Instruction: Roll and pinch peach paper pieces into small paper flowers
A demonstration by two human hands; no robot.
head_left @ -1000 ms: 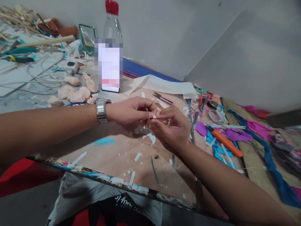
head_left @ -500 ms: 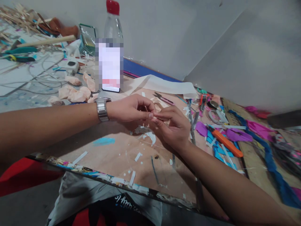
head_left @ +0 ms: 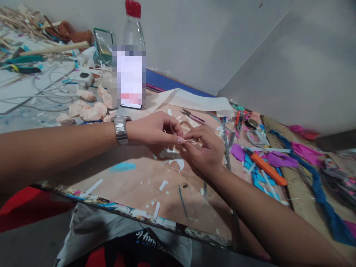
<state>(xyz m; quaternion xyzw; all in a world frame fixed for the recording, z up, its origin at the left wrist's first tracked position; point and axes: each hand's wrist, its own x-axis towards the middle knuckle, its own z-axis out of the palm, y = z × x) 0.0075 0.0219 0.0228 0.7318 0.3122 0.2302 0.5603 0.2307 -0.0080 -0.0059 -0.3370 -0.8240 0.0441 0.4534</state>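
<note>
L hand [head_left: 154,128] & R hand [head_left: 207,150] meet over the worktop [head_left: 129,189], fingers of both pinching a tiny pale pc [head_left: 189,140] btwn them. Not set down yet, so prob. mid-job; can't tell what's left.

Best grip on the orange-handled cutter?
Likely mid-handle on the orange-handled cutter, pinched across its width, coming from above and the picture's near right. It's long and narrow, lying diagonally with the plain orange end pointing near right, and the dark front end pointing far left, toward the purple scrap. Whether a blade is out, I can't tell.
</note>
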